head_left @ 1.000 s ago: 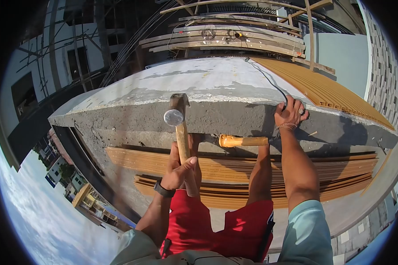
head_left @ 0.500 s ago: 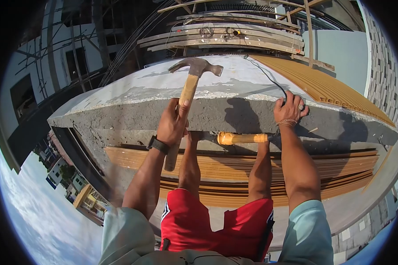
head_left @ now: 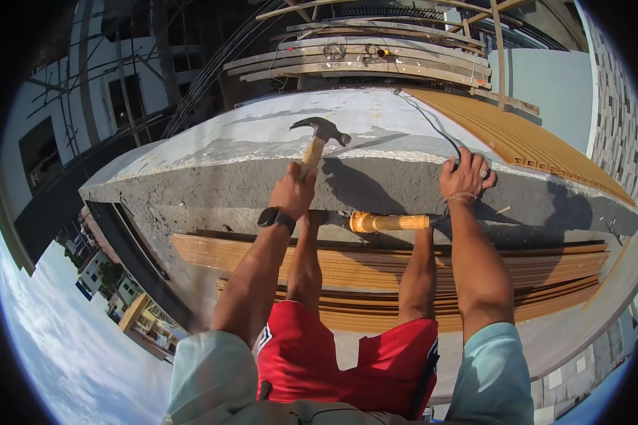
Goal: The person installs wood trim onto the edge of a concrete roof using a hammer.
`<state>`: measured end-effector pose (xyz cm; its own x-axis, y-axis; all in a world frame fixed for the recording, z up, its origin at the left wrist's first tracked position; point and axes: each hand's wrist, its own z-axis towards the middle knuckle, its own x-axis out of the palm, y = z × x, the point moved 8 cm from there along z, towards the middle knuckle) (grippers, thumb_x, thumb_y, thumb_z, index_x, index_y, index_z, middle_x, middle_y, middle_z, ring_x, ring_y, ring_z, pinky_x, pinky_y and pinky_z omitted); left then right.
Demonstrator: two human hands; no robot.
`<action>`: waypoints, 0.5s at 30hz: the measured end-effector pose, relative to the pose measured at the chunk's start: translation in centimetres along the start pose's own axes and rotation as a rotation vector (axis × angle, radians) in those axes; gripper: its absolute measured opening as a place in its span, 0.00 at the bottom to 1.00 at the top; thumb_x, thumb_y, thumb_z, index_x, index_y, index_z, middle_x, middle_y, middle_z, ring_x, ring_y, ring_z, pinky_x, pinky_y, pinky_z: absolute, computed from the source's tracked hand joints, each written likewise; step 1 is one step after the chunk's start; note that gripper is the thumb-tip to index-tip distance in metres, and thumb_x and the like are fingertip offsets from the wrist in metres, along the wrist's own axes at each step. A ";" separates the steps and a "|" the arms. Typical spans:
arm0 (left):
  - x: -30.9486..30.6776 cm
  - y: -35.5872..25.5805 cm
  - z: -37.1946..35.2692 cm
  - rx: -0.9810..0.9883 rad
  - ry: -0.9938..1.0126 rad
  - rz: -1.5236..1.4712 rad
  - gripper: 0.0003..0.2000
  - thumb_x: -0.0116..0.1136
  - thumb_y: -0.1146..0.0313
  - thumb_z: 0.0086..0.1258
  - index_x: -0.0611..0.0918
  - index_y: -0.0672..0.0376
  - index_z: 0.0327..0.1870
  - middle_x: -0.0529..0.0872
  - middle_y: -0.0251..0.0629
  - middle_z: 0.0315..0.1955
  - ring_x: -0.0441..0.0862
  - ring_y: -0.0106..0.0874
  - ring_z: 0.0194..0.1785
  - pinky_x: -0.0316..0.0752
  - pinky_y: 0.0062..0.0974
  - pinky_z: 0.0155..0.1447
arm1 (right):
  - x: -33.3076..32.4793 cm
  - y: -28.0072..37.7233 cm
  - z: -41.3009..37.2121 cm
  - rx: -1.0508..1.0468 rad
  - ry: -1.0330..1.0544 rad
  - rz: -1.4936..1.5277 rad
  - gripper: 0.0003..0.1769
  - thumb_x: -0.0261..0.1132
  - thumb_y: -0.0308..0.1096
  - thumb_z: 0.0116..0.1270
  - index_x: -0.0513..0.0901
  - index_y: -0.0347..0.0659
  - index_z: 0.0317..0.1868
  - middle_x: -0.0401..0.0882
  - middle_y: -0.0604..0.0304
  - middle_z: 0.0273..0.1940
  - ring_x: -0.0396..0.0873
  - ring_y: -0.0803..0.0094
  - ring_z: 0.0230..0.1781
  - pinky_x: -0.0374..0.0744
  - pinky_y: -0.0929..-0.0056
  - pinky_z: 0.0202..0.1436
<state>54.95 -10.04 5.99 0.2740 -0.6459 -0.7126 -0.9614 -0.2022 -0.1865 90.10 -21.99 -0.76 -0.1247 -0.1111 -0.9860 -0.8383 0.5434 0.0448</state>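
My left hand [head_left: 292,190] is wrapped around the wooden handle of a claw hammer [head_left: 322,132]. The hammer's dark head is up over the top edge of the concrete ledge [head_left: 248,178], claw to the left and face to the right, apart from the surface. On the same ledge, further right, my right hand [head_left: 466,177] rests with its fingers spread over the edge. A black cable [head_left: 434,126] runs down to that hand and passes beneath it. Below, between my legs, lies an orange-yellow cylindrical tool [head_left: 388,222] with dark ends.
Brown grooved panels [head_left: 524,138] lie on the right of the white-grey top surface [head_left: 262,127]. More brown strips [head_left: 376,265] are stacked by my legs. Timber planks [head_left: 376,67] stand beyond. Past the left edge, buildings and sky appear far below.
My left hand and the hammer have moved right, and the hammer head has come lower, nearer the ledge. My right hand stays in place.
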 end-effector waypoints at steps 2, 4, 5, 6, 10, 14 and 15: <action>0.3 -0.6 0.6 0.103 -0.029 -0.054 0.19 0.48 0.51 0.72 0.67 0.59 0.45 0.82 0.63 0.28 0.78 0.63 0.34 0.73 0.54 0.35 | 0.7 -0.6 0.3 0.036 0.045 -0.018 0.21 0.58 0.46 0.57 0.77 0.50 0.51 0.70 0.53 0.43 0.64 0.55 0.55 0.48 0.39 0.62; 0.7 -1.0 -0.9 0.036 0.012 -0.020 0.19 0.49 0.51 0.72 0.67 0.59 0.45 0.82 0.63 0.28 0.79 0.63 0.34 0.73 0.54 0.36 | 0.4 -0.7 -0.9 0.043 0.059 -0.018 0.21 0.57 0.46 0.57 0.77 0.50 0.51 0.70 0.53 0.44 0.64 0.55 0.56 0.48 0.39 0.62; 0.4 -1.2 -0.4 -0.011 -0.011 -0.015 0.19 0.49 0.51 0.71 0.67 0.59 0.45 0.82 0.62 0.28 0.79 0.62 0.34 0.74 0.54 0.36 | 0.1 -0.4 0.3 0.024 0.005 -0.005 0.21 0.57 0.46 0.57 0.77 0.50 0.51 0.69 0.53 0.44 0.64 0.55 0.56 0.47 0.39 0.63; 1.1 -1.5 0.4 0.094 0.101 0.103 0.19 0.50 0.51 0.71 0.67 0.59 0.45 0.82 0.62 0.27 0.79 0.63 0.34 0.74 0.54 0.36 | -0.1 -0.1 0.5 0.014 -0.020 -0.017 0.21 0.58 0.46 0.57 0.77 0.50 0.51 0.69 0.53 0.44 0.64 0.55 0.55 0.47 0.39 0.63; 0.5 -1.2 -0.2 0.040 0.025 -0.045 0.20 0.52 0.50 0.70 0.69 0.61 0.43 0.82 0.61 0.28 0.79 0.63 0.37 0.74 0.53 0.38 | 0.2 -0.4 0.4 0.027 -0.010 0.008 0.21 0.58 0.46 0.57 0.78 0.50 0.50 0.70 0.52 0.45 0.64 0.55 0.55 0.47 0.40 0.62; 2.3 -0.1 -0.6 0.012 0.041 0.035 0.20 0.52 0.50 0.70 0.69 0.61 0.43 0.83 0.59 0.28 0.80 0.61 0.35 0.74 0.51 0.36 | -0.2 0.0 0.4 -0.001 -0.033 -0.006 0.20 0.58 0.46 0.57 0.78 0.50 0.49 0.70 0.53 0.45 0.64 0.55 0.55 0.48 0.40 0.62; 1.7 -0.3 -0.6 0.009 0.040 -0.018 0.20 0.52 0.50 0.71 0.69 0.61 0.43 0.82 0.60 0.28 0.79 0.62 0.35 0.74 0.52 0.36 | 0.0 0.0 0.3 0.014 -0.003 -0.019 0.20 0.58 0.46 0.58 0.78 0.50 0.50 0.70 0.53 0.45 0.64 0.55 0.55 0.48 0.41 0.62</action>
<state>55.66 -11.47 5.24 0.2920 -0.6714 -0.6812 -0.9564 -0.2075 -0.2055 90.25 -21.71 -0.76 -0.1075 -0.1188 -0.9871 -0.8331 0.5526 0.0243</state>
